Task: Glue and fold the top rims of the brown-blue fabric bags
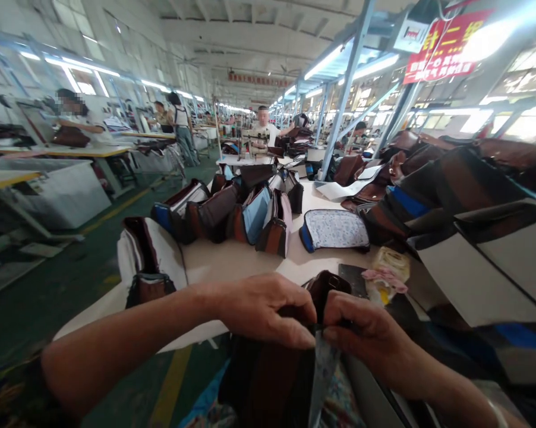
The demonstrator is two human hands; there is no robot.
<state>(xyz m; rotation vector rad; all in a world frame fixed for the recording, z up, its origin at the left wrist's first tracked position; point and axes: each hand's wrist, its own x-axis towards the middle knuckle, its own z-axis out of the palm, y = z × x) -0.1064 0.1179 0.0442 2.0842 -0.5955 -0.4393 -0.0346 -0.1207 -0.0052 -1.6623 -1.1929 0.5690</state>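
A dark bag (268, 380) with a brown stripe sits upright low in the centre, close to my body. My left hand (268, 309) pinches its top edge from the left, thumb and fingers pressed together. Right beside it, my right hand (361, 327) grips the same edge from the other side, fingers curled. A grey strip of lining (319, 374) hangs down between the two hands. Just beyond my fingertips stands a dark brown leather piece (328, 285) with a small metal fitting.
Several bags (217, 208) stand in rows on the pale table (210, 261). A floral-lined pouch (336, 229) lies at centre right, near a clear bag with pink cloth (388, 273). Stacked bags (464, 178) rise on the right. People work farther back.
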